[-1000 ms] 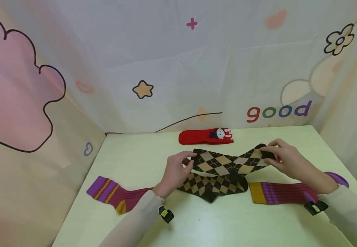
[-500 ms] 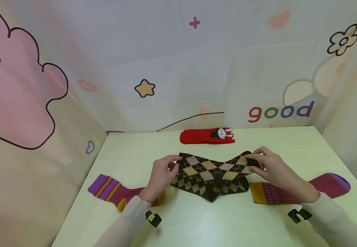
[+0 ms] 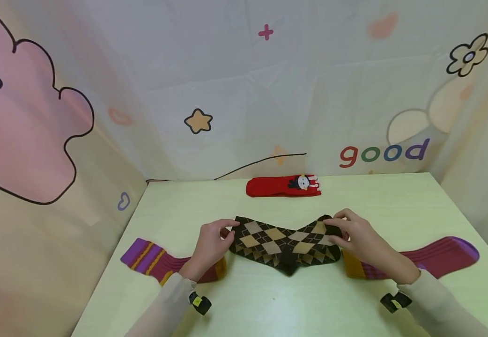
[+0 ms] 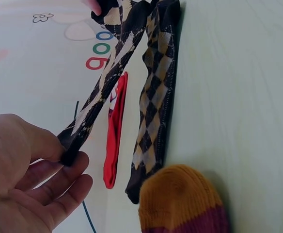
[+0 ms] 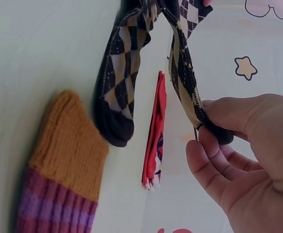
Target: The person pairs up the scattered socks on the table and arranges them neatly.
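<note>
My left hand (image 3: 211,243) at nine o'clock and right hand (image 3: 357,237) at three pinch a long black-and-tan argyle knit sock (image 3: 266,237), best aligned end-to-end over the matching argyle sock (image 4: 153,109).

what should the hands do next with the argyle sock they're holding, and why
Probably lower the upper sock straight down onto the lower sock. The left hand and right hand each pinch one end, the wrist views show those ends raised off the matching sock, and the head view shows one lying over the other.
</note>
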A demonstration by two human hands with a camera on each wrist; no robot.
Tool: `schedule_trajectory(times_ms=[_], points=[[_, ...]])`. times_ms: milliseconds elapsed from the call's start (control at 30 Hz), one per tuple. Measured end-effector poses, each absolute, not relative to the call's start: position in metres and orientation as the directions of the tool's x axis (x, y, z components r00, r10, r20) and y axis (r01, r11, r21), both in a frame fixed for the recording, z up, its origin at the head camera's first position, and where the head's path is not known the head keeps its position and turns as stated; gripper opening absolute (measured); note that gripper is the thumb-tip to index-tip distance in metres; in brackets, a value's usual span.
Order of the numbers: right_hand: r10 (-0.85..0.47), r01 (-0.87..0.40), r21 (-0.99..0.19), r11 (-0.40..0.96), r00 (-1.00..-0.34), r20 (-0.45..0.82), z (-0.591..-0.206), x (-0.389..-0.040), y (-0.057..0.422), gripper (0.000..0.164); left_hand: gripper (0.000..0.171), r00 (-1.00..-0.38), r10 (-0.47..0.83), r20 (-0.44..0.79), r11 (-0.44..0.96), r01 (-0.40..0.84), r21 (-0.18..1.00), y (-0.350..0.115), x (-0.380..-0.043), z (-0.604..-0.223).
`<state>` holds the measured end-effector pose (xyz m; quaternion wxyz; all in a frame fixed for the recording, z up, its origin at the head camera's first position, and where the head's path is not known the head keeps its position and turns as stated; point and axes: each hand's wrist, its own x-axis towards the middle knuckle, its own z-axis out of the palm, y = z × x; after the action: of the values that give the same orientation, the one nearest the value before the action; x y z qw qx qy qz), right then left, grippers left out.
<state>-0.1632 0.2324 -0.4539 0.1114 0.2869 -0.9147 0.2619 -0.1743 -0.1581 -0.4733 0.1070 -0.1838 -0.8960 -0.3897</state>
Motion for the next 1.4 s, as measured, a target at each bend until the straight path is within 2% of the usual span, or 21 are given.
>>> schedule_trajectory(times_ms=[267, 600, 1400], points=[[-0.458, -0.569, -0.424, 0.704, -0.821, 0.341, -0.46, -0.162, 0.23, 0.041, 0.027, -0.912, 0.25, 0.325, 0.628, 0.408, 0.663, -0.163, -0.173, -0.479], [-0.464, -0.556, -0.439, 0.706, -0.831, 0.306, -0.467, -0.161, 0.231, 0.041, 0.026, -0.928, 0.28, 0.244, 0.642, 0.371, 0.671, -0.162, -0.172, -0.479], [-0.481, -0.506, -0.439, 0.742, -0.859, 0.176, -0.486, -0.161, 0.23, 0.04, 0.024, -0.914, 0.392, 0.108, 0.722, 0.378, 0.58, -0.16, -0.181, -0.487]])
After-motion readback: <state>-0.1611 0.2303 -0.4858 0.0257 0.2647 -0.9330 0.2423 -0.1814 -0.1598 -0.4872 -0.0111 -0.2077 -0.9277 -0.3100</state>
